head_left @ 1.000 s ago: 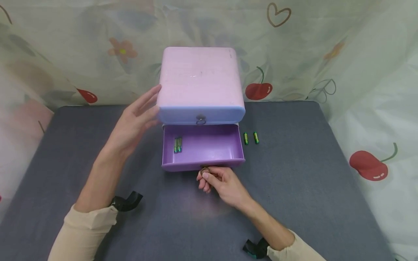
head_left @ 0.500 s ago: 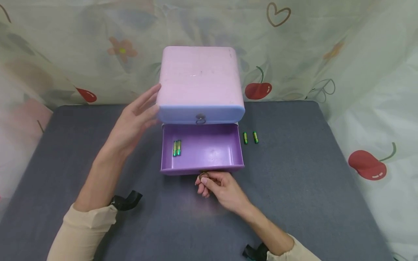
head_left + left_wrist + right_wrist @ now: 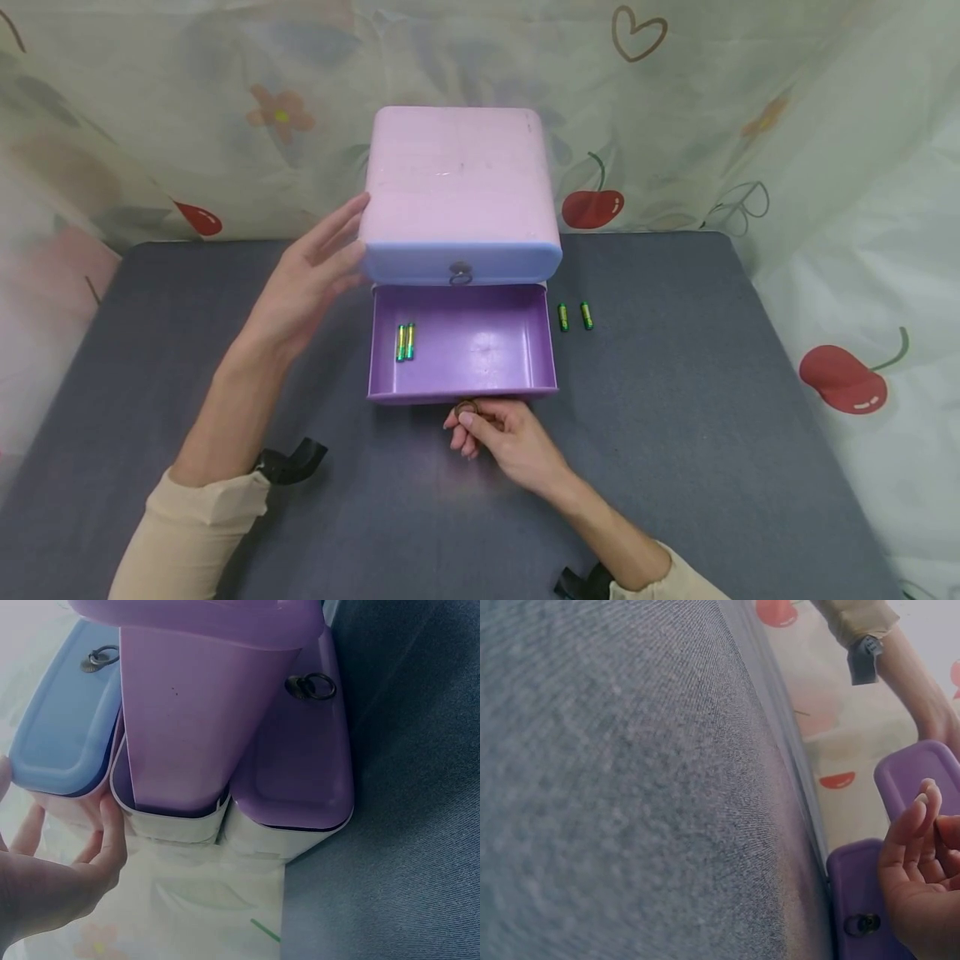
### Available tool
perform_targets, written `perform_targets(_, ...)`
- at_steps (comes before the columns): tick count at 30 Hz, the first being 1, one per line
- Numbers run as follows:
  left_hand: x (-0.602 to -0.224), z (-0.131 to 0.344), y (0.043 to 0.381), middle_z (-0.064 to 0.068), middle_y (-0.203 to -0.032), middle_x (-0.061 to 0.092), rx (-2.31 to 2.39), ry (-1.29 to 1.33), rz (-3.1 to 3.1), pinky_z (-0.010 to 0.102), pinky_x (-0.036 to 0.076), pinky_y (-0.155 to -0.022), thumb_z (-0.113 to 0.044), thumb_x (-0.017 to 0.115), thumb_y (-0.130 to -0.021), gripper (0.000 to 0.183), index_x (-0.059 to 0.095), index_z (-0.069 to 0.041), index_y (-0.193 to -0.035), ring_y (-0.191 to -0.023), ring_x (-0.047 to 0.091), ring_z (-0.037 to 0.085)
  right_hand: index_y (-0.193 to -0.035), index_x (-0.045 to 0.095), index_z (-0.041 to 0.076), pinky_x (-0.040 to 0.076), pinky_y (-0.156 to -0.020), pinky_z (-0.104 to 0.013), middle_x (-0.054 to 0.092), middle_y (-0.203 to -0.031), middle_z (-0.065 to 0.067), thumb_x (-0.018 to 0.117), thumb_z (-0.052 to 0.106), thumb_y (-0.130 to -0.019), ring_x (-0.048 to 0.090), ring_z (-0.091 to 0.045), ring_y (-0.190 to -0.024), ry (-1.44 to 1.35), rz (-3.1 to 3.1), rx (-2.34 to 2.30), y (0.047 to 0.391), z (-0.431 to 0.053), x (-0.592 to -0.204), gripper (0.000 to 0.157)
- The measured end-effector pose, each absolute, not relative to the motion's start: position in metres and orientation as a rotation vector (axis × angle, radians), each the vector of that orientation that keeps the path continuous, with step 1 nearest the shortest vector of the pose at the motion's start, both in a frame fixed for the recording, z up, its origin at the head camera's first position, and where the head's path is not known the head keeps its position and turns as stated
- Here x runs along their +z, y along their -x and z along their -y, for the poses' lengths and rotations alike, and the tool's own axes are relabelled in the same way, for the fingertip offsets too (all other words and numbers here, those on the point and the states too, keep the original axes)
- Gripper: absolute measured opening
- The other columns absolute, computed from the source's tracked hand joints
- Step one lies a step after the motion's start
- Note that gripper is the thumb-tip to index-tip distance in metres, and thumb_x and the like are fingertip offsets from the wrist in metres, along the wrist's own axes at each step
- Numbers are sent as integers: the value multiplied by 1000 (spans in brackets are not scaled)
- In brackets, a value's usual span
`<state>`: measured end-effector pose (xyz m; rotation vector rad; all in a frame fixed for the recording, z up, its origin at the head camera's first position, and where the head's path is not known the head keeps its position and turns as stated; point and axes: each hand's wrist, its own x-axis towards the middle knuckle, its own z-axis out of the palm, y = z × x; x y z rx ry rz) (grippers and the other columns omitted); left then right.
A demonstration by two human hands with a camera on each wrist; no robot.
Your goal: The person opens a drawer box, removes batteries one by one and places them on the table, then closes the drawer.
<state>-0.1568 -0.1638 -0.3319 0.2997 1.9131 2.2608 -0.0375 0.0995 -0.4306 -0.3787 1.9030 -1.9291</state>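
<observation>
A three-tier drawer cabinet (image 3: 461, 175) with a pink top stands at the back of the table. Its middle purple drawer (image 3: 480, 350) is pulled out, and two green batteries (image 3: 410, 342) lie side by side at the left inside it. My right hand (image 3: 517, 442) pinches the ring pull (image 3: 465, 407) at that drawer's front between thumb and fingers. My left hand (image 3: 303, 283) rests its extended fingers against the cabinet's left side, near the blue top drawer (image 3: 67, 720). In the left wrist view the purple bottom drawer (image 3: 300, 765) is closed, with its own ring pull.
Two more green batteries, a left one (image 3: 563, 317) and a right one (image 3: 587, 316), lie on the dark grey tabletop (image 3: 675, 400) to the right of the drawer. A patterned curtain (image 3: 465, 50) hangs behind the cabinet and along the sides.
The middle drawer has slid farther out toward me, with my right hand drawing back on its ring. The batteries inside moved along with it. My left hand stays at the cabinet's side.
</observation>
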Motion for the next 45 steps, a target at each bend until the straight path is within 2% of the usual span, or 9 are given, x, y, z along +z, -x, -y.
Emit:
perform_targets(16,-332,163,156,6,-157,35,2274,-286,-1908,28,46,-97,-15,63,-99,56,45,-25,-150,-135,44,24,-114,65,-12,56,-68,-27,67,-84,-13,52,12,-104,62,-13,-72,372,-1893,-1910,39,-101,-435,29)
perform_targets(35,-333,163,157,6,-159,33,2276,-282,-1892,29,45,-98,-16,63,-99,56,45,-26,-151,-137,42,24,-114,69,-7,58,-69,-31,71,-86,-14,57,12,-102,65,-14,-73,336,-1959,-1824,36,-110,-441,25)
perform_targets(38,-334,163,157,6,-159,33,2274,-277,-1897,29,45,-98,-17,63,-99,56,45,-26,-151,-137,42,24,-113,69,-6,59,-70,-32,71,-87,-16,60,13,-100,67,-17,-74,375,-1963,-1811,34,-114,-440,25)
perform_targets(41,-334,163,156,6,-159,33,2273,-273,-1901,29,45,-98,-17,63,-99,56,45,-26,-151,-137,42,24,-113,69,-6,59,-72,-38,72,-89,-18,63,13,-99,69,-27,-77,432,-1955,-1802,31,-116,-436,24)
perform_targets(45,-333,163,157,6,-158,33,2281,-275,-1897,29,46,-97,-17,64,-99,56,45,-25,-151,-136,43,24,-112,70,-4,59,-71,-42,73,-89,-15,65,10,-97,69,-37,-78,541,-1962,-1794,28,-118,-432,21)
